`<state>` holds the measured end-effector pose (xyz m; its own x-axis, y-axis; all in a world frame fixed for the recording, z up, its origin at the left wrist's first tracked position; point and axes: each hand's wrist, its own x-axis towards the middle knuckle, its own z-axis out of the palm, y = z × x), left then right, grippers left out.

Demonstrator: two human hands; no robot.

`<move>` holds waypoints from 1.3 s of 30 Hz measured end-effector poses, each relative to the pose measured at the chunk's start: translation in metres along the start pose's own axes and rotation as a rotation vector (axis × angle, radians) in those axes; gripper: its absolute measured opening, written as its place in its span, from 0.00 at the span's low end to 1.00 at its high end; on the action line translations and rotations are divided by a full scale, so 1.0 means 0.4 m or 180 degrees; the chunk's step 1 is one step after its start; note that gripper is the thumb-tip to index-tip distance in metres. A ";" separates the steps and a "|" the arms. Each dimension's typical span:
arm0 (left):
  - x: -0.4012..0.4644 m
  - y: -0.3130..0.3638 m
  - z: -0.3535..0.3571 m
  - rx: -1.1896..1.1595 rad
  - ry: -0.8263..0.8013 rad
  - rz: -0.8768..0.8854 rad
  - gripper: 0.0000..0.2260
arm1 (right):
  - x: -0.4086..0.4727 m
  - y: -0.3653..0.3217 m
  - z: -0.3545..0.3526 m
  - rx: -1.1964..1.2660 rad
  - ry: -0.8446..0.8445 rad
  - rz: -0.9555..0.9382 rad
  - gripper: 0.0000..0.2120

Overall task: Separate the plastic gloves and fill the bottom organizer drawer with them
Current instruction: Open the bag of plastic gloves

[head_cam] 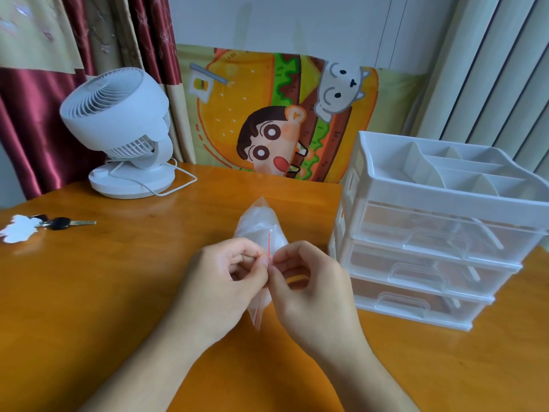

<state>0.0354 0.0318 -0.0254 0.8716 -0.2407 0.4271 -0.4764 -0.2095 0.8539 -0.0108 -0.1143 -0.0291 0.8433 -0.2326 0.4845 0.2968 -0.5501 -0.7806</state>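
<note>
A clear zip bag of plastic gloves (260,226), with a red strip along its mouth, is held over the middle of the wooden table. My left hand (221,282) pinches one side of the bag's mouth and my right hand (312,288) pinches the other side, fingertips almost touching. The gloves inside look like a white crumpled mass. To the right stands a white organizer (439,194) with three clear drawers, all shut. The bottom drawer (407,306) sits lowest, nearest me.
A white desk fan (124,129) stands at the back left with its cable looped on the table. Keys with a white tag (44,226) lie at the far left. A cartoon-print cushion (282,114) leans behind the table. The orange table (118,278) shows bare wood around my hands.
</note>
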 end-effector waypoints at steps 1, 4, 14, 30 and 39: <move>0.000 0.000 0.000 -0.0036 0.0003 -0.0026 0.07 | 0.000 0.003 -0.001 -0.0075 -0.0014 -0.0038 0.03; -0.003 0.002 0.004 -0.0047 0.0017 -0.0019 0.08 | 0.000 0.012 -0.002 -0.0356 -0.0115 -0.0171 0.04; 0.016 0.006 -0.024 -0.0151 0.0539 0.0084 0.08 | 0.014 0.022 -0.012 -0.0081 0.0308 0.0031 0.12; 0.010 -0.001 -0.012 -0.0252 0.0493 0.0173 0.11 | 0.022 0.014 -0.029 -0.0465 -0.0009 0.0859 0.16; 0.094 0.017 -0.013 -0.2111 0.0427 -0.2468 0.21 | 0.032 0.024 -0.020 0.0362 0.0174 0.0935 0.10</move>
<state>0.0654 0.0261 -0.0019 0.9373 -0.1457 -0.3166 0.3473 0.3130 0.8840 -0.0007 -0.1290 -0.0273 0.8759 -0.4127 0.2500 0.0948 -0.3607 -0.9278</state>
